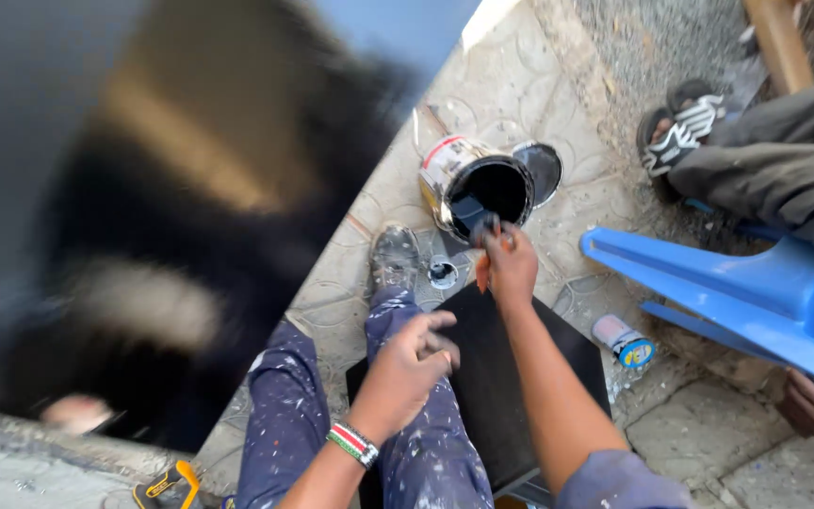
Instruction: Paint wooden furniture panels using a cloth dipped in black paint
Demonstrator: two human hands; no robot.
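The right hand (509,267) grips a brush with an orange handle (488,247), its bristles dipped at the mouth of a tilted round metal paint tin holding dark paint (476,189); the handle is mostly hidden by the fingers. The left hand (405,369), wearing a striped beaded wristband (354,444), rests with curled fingers on the edge of a flat black board (506,377) across paint-spattered blue trousers (284,415). Beside the tin lies its round lid (543,168). A blue plastic chair (737,292) crosses at right, cut off. The left of the view is a dark blur.
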